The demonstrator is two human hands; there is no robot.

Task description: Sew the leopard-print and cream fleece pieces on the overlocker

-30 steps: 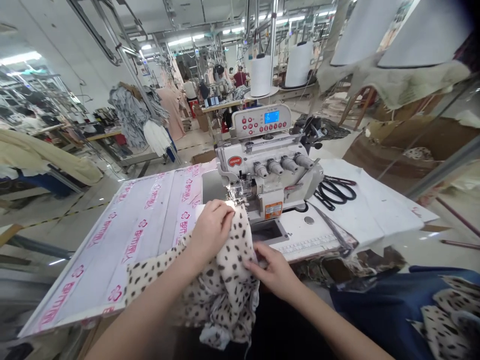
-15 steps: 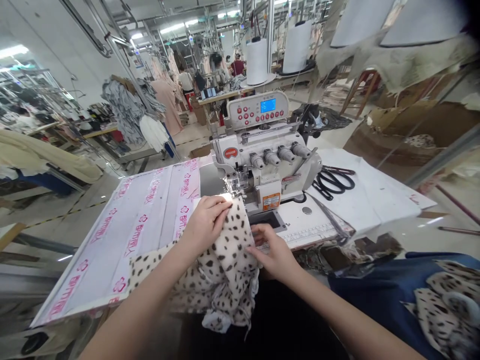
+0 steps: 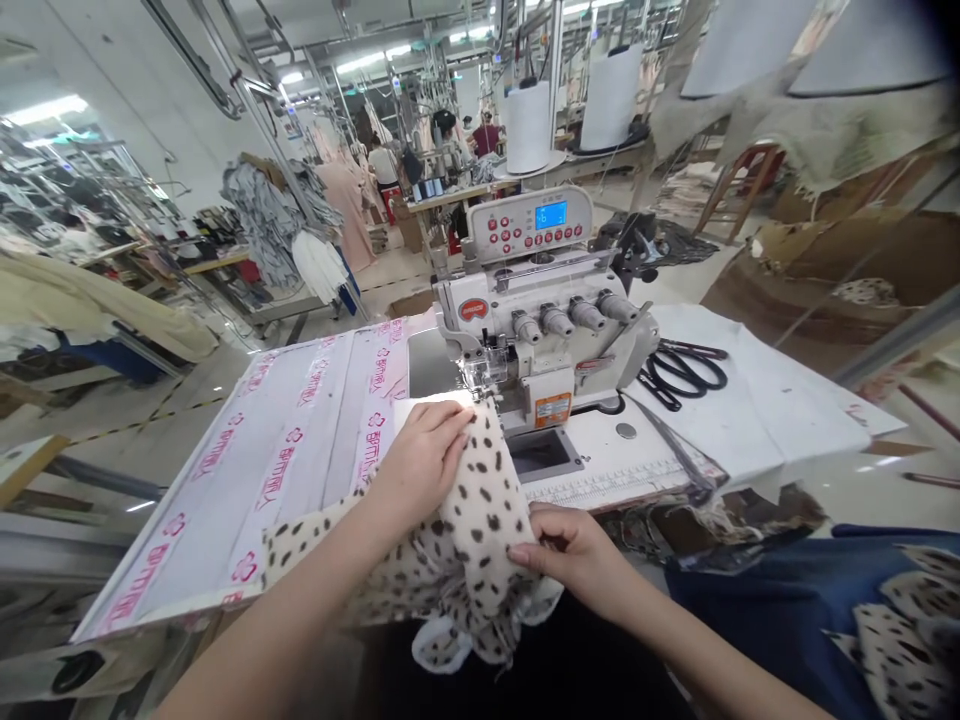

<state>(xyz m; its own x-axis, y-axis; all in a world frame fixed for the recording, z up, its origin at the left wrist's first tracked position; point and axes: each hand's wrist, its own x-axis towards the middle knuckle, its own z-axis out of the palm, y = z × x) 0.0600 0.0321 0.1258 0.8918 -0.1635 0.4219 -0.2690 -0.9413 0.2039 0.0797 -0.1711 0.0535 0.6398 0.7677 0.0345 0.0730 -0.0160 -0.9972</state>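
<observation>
A cream fabric [image 3: 487, 490] with dark spots runs from the needle area of the white overlock sewing machine [image 3: 544, 330] down over the table's front edge, gathered in folds at its lower end. My left hand [image 3: 426, 455] presses on the fabric just before the presser foot, fingers together on its upper edge. Lower down, my right hand [image 3: 566, 550] pinches the fabric's right edge between thumb and fingers. The underside of the cloth and the left thumb's tip are hidden.
Black-handled scissors [image 3: 682, 372] lie on the white tabletop to the right. Pink-printed sheeting [image 3: 300, 430] covers the left table. Thread cones [image 3: 528, 128] stand behind the machine. More spotted cloth [image 3: 900, 630] rests on blue fabric at lower right. People sit in the background.
My right hand has moved down and toward me along the fabric's edge, now pinching it, and the cloth lies straighter. My left hand stays near the presser foot. The view has shifted slightly.
</observation>
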